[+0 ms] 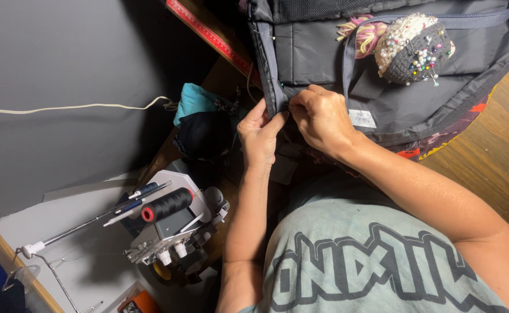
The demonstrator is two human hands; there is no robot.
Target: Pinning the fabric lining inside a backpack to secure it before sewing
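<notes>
While both hands work at the far edge of the table [497, 156], the left hand [258, 136] pinches the folded grey strap edge [269, 75] of the dark bag [393, 87], and the right hand [322, 119] is closed on the fabric just beside it. Keeping the fold flat and taut between the fingers seems key. A pincushion [414, 49] rests on the bag, far right; a black thread spool [167, 204] sits near left.

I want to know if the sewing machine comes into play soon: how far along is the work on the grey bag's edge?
One pin already sits in the grey bag edge near the trim. Left hand and right hand pinch the seam together. The pincushion rests on the bag; the sewing machine stands apart, so stitching looks undone.
</notes>
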